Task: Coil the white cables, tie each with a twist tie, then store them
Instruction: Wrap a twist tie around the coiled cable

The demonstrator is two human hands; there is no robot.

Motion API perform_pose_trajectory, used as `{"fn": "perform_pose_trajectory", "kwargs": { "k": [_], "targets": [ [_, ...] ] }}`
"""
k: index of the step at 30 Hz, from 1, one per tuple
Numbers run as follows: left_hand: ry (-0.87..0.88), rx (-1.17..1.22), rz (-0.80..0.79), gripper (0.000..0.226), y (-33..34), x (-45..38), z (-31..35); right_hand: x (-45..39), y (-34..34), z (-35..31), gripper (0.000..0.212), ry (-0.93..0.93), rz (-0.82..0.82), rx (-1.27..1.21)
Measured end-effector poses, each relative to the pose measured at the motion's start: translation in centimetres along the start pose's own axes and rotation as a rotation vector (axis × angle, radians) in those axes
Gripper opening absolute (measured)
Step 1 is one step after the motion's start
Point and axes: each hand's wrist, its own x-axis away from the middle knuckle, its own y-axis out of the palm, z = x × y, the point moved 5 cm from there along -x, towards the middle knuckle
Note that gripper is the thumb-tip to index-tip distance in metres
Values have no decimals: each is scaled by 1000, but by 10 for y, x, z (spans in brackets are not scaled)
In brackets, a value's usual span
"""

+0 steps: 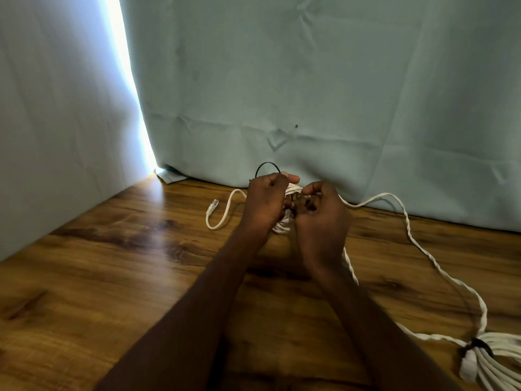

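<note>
Your two hands cover most of the coil (282, 221) inside the grip, so you cannot count its loops. The twist tie (266, 165) probably runs on behind your left hand (266, 203). Right of the grip, the tied bundle (496, 359) is cut off by the frame's edge.

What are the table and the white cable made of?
Table: looks like wood or a wood-print laminate, given the brown grain, knots and smooth sheen where light reflects. Cable: probably a bendy plastic jacket, matte white, curving loosely, with a clear plug, likely plastic.
</note>
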Motion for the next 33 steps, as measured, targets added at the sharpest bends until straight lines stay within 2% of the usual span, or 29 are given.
{"fn": "perform_pose_trajectory", "kwargs": {
  "k": [4, 9, 12, 15, 21, 23, 26, 29, 33],
  "targets": [
    [152, -183, -23, 34, -10, -5, 1, 0, 0, -13, 26, -132, -73, 96],
    [223, -293, -116, 34, -8, -5, 3, -5, -9, -12, 20, -115, -35, 121],
    [282, -360, -207, 32, -1, -1, 6, -12, -17, -9, 25, -39, 16, -2],
    [354, -424, -264, 33, 6, 3, 7, -18, -15, 2, 28, 114, -17, -150],
    [353, -451, -367, 28, 12, 7, 7, -24, -9, 23, 33, 378, -67, -411],
    [355, -479, -395, 28, 14, 7, 6, -26, -6, 21, 31, 370, -147, -392],
    [308, -505, -429, 39, 13, 2, 1, -27, -4, 17, 29, 304, -232, -338],
    [312, -519, -463, 42, 11, 4, 2, -27, -5, 19, 24, 366, -250, -390],
    [286, -488, -471, 40, 8, 7, 8, -26, -5, 25, 20, 559, -240, -566]
  ]
}}
